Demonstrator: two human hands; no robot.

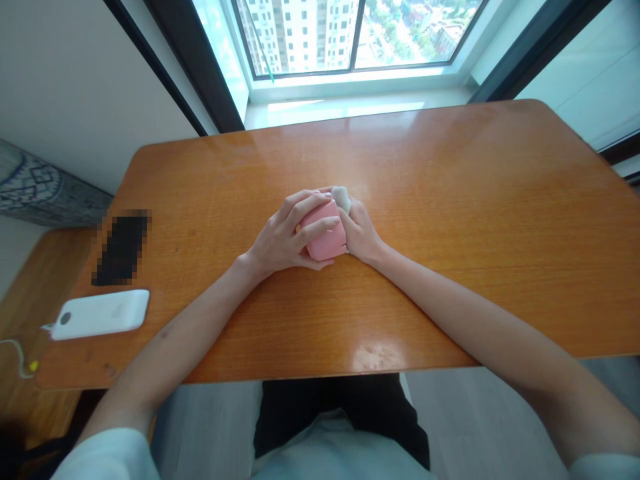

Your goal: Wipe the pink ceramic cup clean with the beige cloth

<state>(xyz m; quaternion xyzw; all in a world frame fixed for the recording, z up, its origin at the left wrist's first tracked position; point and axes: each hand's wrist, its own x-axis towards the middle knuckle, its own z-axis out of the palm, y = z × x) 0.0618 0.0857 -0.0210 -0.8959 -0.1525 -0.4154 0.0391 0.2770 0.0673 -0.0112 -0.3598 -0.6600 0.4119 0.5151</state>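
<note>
A small pink box-like object (324, 235) with rounded corners is held over the middle of the wooden table. My left hand (295, 230) wraps round it from the left, fingers across its top and front and thumb along its near side. On the other side, my right hand (361, 230) is closed round a light grey cloth (341, 199) and pressed against the pink object's right face. Most of the cloth is hidden inside that hand. What exact kind of thing the pink object is, I cannot tell.
The wooden table (475, 200) reaches to a window (350, 40) at the back. At its left end lie a white power bank-like device (103, 315) with a cable and a pixelated black rectangle (121, 248). A patterned grey fabric item (50, 190) stands beyond the left edge.
</note>
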